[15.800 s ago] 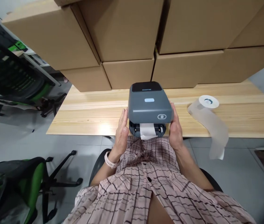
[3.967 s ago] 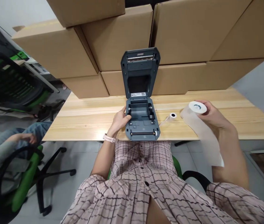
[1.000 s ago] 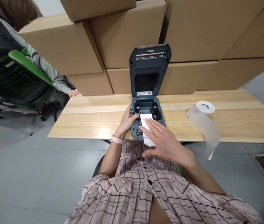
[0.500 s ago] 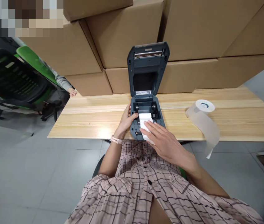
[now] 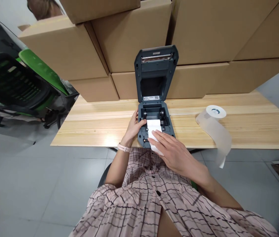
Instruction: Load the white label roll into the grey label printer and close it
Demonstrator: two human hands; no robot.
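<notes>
A dark grey label printer [image 5: 170, 123] stands at the table's front edge, its lid [image 5: 158, 72] raised upright. White paper [image 5: 153, 124] lies in its bay and runs over the front edge. My left hand [image 5: 132, 127] rests against the printer's left side, thumb over the rim, holding the body. My right hand [image 5: 172, 149] lies flat on the paper strip, fingers stretched out over the printer's front. To the right stands a roll of labels [image 5: 215, 112] with a loose translucent strip [image 5: 217, 135] trailing over the table edge.
Cardboard boxes [image 5: 134, 36] are stacked along the back of the wooden table [image 5: 92, 121]. Green and black chairs [image 5: 40, 70] stand at the left. Part of a person's head [image 5: 43, 9] shows behind the boxes at the upper left.
The other person's hand at the table's left corner has gone out of sight. My hands have hardly moved. The end of the loose label strip has swung slightly.
</notes>
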